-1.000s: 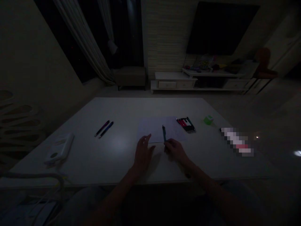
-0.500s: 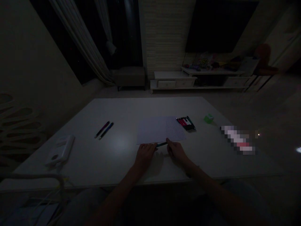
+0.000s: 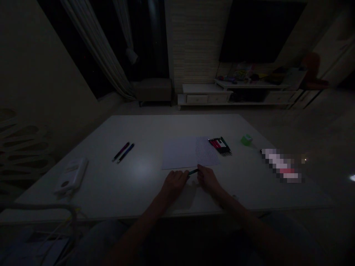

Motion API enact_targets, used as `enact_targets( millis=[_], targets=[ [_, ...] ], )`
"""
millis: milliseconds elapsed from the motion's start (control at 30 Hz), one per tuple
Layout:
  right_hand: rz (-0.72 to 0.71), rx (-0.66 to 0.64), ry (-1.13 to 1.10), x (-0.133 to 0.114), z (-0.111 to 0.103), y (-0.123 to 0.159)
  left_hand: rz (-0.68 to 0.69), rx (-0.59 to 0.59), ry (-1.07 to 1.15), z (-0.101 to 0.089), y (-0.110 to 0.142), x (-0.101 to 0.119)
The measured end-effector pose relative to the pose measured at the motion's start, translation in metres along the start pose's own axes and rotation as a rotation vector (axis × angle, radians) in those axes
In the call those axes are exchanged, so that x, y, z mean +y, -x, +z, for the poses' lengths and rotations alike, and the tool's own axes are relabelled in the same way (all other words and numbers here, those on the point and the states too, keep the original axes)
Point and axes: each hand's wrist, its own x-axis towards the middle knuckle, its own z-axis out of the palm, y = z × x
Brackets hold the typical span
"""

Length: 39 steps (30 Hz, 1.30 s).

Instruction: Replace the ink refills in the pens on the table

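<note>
- Past the hands, paper (image 3: 179,153) lies flat on the table (image 3: 144,127), its right part covered in writing
- A row of pens (image 3: 221,146) sits at the paper's right edge; farther right are a green box (image 3: 246,139) and a pixelated thing (image 3: 280,165)
- Well to the left lie a purple pen (image 3: 121,151) and a blue pen (image 3: 125,153) side by side, with a white box (image 3: 72,175) nearer
- The right forearm partly hides a small thing too dim to name
- The dark pen (image 3: 193,172) is between the hands, just short of the paper: left hand (image 3: 173,183) curled around one end, right hand (image 3: 208,178) pinching the other
- One second ago the right hand alone held it, pointing away over the paper
- White tabletop, dim room; beyond are a cabinet (image 3: 196,99), TV (image 3: 262,31) and curtain (image 3: 93,44)
</note>
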Motion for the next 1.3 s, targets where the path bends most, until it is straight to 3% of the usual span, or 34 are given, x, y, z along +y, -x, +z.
enact_targets(
  millis=[167,333,600,767,1300],
  targets=[
    [0.052,0.001,-0.071,-0.008,0.002,0.002,-0.057,-0.044,0.126,0.004,0.001,0.0],
    [-0.042,-0.094,0.024,-0.014,0.0,0.003,-0.129,-0.038,0.258,0.003,-0.001,-0.004],
    [-0.085,-0.017,0.129,-0.01,-0.016,-0.008,-0.109,-0.019,0.08,-0.005,-0.007,-0.002],
    [-0.126,-0.045,0.075,-0.008,-0.018,-0.009,-0.148,-0.051,-0.01,-0.01,-0.008,-0.001],
    [-0.137,-0.068,0.279,-0.012,-0.02,-0.003,-0.171,-0.062,-0.05,-0.009,-0.007,-0.002]
  ],
)
